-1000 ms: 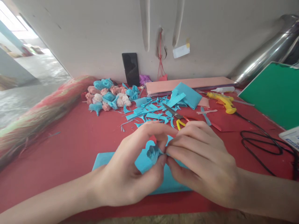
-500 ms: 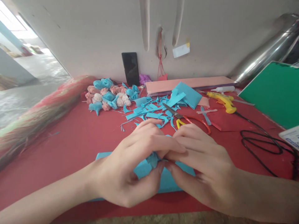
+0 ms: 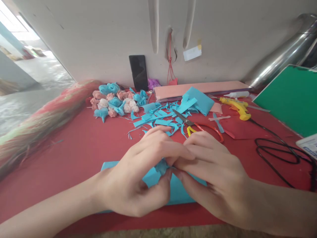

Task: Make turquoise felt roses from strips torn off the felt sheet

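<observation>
Between my two hands is a small blue crepe-paper flower [image 3: 161, 166], its far side covered by fingers. My left hand [image 3: 142, 168] is closed on it, thumb below and forefinger over the top. My right hand [image 3: 213, 165] pinches the flower's narrow end with thumb and fingers, and the fingertips of both hands touch. Under the hands lies a folded sheet of blue crepe paper [image 3: 183, 193] on the red table [image 3: 74, 152]. Just beyond the right hand, scissors [image 3: 189, 123] with red and yellow handles rest among blue paper scraps [image 3: 162, 123].
Finished blue, pink and white paper flowers [image 3: 115, 101] are heaped at the back left. A phone [image 3: 138, 72] leans on the wall beside them. At the right are a yellow glue gun [image 3: 236, 107], its black cord [image 3: 277, 142] and a green board [image 3: 288, 99]. Fibre strands [image 3: 47, 115] edge the left.
My right fingers and thumb have shifted slightly at the flower's narrow end. The left thumb has moved a little up against it. Everything else looks unmoved.
</observation>
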Motion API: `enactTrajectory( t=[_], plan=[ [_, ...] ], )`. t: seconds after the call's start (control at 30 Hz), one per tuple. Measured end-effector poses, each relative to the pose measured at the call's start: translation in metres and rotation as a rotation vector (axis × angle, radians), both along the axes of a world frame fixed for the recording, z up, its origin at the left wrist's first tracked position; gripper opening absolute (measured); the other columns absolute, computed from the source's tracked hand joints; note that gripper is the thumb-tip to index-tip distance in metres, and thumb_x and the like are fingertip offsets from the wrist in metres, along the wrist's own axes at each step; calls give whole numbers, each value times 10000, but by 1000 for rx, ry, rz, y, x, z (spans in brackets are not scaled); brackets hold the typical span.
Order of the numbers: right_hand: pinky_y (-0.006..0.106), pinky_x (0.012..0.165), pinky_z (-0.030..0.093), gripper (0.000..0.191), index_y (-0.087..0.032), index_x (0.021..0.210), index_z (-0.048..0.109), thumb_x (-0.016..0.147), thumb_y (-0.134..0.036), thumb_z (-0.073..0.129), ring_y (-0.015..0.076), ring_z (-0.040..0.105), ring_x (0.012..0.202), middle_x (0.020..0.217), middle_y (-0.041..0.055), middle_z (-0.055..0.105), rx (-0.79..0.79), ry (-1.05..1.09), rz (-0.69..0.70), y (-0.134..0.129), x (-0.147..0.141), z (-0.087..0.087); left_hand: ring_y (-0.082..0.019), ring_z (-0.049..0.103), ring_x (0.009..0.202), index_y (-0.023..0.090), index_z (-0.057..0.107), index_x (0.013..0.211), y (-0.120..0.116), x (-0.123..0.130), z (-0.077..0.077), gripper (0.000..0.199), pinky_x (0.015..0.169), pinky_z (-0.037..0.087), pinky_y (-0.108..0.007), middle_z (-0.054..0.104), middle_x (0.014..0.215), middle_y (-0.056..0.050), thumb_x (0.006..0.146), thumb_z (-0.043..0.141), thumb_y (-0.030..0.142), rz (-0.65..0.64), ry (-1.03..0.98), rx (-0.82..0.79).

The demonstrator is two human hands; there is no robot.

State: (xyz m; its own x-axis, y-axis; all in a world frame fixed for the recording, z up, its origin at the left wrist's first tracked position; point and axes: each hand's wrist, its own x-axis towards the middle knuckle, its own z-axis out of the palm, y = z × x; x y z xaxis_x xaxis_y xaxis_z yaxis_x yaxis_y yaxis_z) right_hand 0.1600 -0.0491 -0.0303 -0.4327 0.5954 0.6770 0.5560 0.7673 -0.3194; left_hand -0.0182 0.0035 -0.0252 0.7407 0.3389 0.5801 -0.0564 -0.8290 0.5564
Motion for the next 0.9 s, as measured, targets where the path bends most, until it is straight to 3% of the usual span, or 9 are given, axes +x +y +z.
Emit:
enactTrajectory(
  t=[0.1, 0.3, 0.47, 0.67, 0.9],
  plan=[
    [342, 636, 437, 187, -114, 769, 644, 858, -72, 485, 173, 530, 673, 671, 44, 628, 18, -22, -6, 0, 0, 0, -171, 506, 672, 218, 500, 1087, 0, 2, 2, 499, 821, 419, -392, 508, 728, 9, 653, 447, -25, 21, 6, 18],
    [348, 660, 442, 143, -108, 841, 631, 850, -56, 498, 177, 525, 698, 699, 41, 629, 29, -13, 5, 0, 0, 0, -185, 556, 692, 198, 496, 1095, 0, 0, 2, 511, 832, 422, -408, 583, 774, -19, 633, 448, -14, 8, 18, 88],
    [348, 649, 420, 161, -86, 828, 640, 858, -65, 483, 176, 515, 688, 685, 43, 621, -64, -10, 14, -3, 1, 2, -175, 575, 724, 190, 489, 1079, 3, 0, 3, 492, 953, 388, -433, 598, 792, -9, 622, 460, 10, 7, 19, 194],
    [306, 653, 419, 186, -78, 814, 650, 858, -61, 470, 150, 520, 689, 721, 44, 643, -169, 67, 58, 0, -1, 3, -143, 540, 710, 146, 491, 1024, 4, 3, 5, 417, 892, 421, -399, 570, 773, 2, 642, 454, -20, 19, -18, 192],
    [338, 698, 425, 150, -85, 806, 646, 810, -71, 497, 172, 519, 733, 765, 63, 648, -126, 8, 36, 0, 1, 2, -160, 481, 715, 151, 474, 1043, 0, 1, 4, 394, 695, 407, -351, 514, 768, -9, 686, 456, -16, 52, 26, 97]
  ],
)
